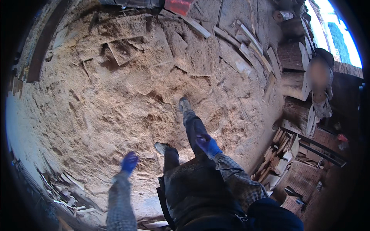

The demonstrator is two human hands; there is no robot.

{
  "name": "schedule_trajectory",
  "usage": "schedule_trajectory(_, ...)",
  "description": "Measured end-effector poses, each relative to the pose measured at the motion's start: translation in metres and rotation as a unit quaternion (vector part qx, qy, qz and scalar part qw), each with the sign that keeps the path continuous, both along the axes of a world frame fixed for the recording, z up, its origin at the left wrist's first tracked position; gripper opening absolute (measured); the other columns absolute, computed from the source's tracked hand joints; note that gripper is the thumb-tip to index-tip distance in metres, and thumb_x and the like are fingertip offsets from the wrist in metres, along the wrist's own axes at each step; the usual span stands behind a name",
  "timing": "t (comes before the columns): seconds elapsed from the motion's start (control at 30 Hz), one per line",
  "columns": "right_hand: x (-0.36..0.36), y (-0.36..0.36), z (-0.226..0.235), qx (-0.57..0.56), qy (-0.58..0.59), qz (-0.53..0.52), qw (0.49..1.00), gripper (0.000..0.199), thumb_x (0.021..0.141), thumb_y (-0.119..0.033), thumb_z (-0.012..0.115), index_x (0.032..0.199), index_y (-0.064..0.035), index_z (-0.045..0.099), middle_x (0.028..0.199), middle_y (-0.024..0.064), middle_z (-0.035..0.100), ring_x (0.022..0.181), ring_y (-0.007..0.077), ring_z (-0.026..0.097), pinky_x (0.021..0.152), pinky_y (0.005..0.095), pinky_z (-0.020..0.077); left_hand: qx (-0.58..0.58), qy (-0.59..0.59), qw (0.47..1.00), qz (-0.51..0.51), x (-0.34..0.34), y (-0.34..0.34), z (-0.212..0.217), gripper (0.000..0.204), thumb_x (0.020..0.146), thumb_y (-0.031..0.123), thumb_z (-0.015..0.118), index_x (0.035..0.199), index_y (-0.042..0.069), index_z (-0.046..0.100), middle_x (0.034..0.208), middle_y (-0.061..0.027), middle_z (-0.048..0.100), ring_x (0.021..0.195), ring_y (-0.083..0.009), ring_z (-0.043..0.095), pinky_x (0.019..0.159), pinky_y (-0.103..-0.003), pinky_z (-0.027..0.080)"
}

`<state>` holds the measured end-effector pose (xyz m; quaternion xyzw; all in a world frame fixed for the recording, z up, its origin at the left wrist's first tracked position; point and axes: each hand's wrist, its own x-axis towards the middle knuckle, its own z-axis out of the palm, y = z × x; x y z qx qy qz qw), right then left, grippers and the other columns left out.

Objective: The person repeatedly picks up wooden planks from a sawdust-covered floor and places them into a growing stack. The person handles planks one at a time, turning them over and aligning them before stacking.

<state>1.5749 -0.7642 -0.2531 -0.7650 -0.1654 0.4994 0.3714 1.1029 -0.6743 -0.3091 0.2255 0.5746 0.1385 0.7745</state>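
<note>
My left hand point(130, 162), in a blue glove, hangs in the air over the sawdust-covered floor point(115, 100) with its fingers curled in. Nothing shows in it. Out in front of my right thigh is my right hand point(207, 145), gloved in blue with darker fingertips. Its fingers are bent inward too, and I see no object in them. Both arms wear checked sleeves. Below the hands are my dark trousers and dusty shoes point(183, 104), one foot ahead of the other. A dark apron point(196, 184) covers my lap.
Boards point(250, 38) lie at the far right, half sunk in sawdust. Stacked timbers point(291, 56) line the right side, where another person point(322, 92) is. A rack of wood offcuts point(279, 154) stands nearer. Scrap strips point(73, 196) litter the lower left; a brown beam point(44, 42) runs at upper left.
</note>
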Motion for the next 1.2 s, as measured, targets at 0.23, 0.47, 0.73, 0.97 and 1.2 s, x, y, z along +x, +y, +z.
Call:
schedule_trajectory(0.23, 0.089, -0.012, -0.057, -0.250, -0.108, 0.118, 0.955, 0.043, 0.078, -0.025, 0.069, 0.112, -0.0020, 0.057, 0.098, 0.0147, 0.066, 0.090, 0.0239, 0.063, 0.077, 0.0325, 0.0505, 0.223, 0.177, 0.901, -0.328, 0.268, -0.011, -0.001, 0.050, 0.075, 0.034, 0.069, 0.114, 0.005, 0.056, 0.107, -0.0176, 0.061, 0.098, -0.0327, 0.059, 0.085, -0.043, 0.048)
schedule_trajectory(0.47, 0.203, 0.104, -0.233, -0.146, -0.366, 0.293, 0.871, 0.070, 0.077, -0.042, 0.063, 0.129, -0.0009, 0.041, 0.120, 0.0233, 0.052, 0.108, 0.0387, 0.052, 0.090, 0.0455, 0.0428, 0.398, 0.381, 0.658, -0.513, 0.361, 0.087, -0.178, 0.084, 0.073, 0.050, 0.063, 0.139, 0.007, 0.032, 0.137, -0.0185, 0.040, 0.123, -0.0375, 0.038, 0.101, -0.048, 0.032)
schedule_trajectory(0.73, 0.326, 0.166, -0.382, -0.047, -0.196, 0.037, 0.979, 0.064, 0.069, -0.038, 0.079, 0.110, 0.0025, 0.052, 0.102, 0.0149, 0.060, 0.092, 0.0267, 0.056, 0.076, 0.0390, 0.0451, 0.351, 0.325, 0.753, -0.452, 0.470, 0.210, -0.292, 0.082, 0.066, 0.040, 0.079, 0.129, 0.004, 0.043, 0.125, -0.0230, 0.050, 0.112, -0.0333, 0.053, 0.093, -0.041, 0.045)
schedule_trajectory(0.97, 0.245, 0.159, -0.353, -0.070, 0.096, -0.196, 0.973, 0.086, 0.073, -0.048, 0.073, 0.136, -0.0095, 0.028, 0.128, 0.0169, 0.046, 0.116, 0.0317, 0.045, 0.092, 0.0482, 0.0396, 0.180, 0.113, 0.918, -0.335, 0.396, 0.175, -0.270, 0.063, 0.073, 0.021, 0.076, 0.123, -0.004, 0.047, 0.124, -0.0206, 0.053, 0.103, -0.0272, 0.060, 0.085, -0.034, 0.051)
schedule_trajectory(1.2, 0.201, 0.160, -0.285, -0.141, 0.361, -0.274, 0.880, 0.099, 0.074, -0.066, 0.059, 0.143, -0.0086, 0.015, 0.146, 0.0183, 0.023, 0.131, 0.0415, 0.026, 0.102, 0.0579, 0.0299, 0.361, 0.245, 0.804, -0.404, 0.309, 0.078, -0.130, 0.021, 0.069, 0.017, 0.069, 0.083, 0.007, 0.057, 0.091, -0.0114, 0.052, 0.085, -0.0300, 0.053, 0.072, -0.044, 0.045)
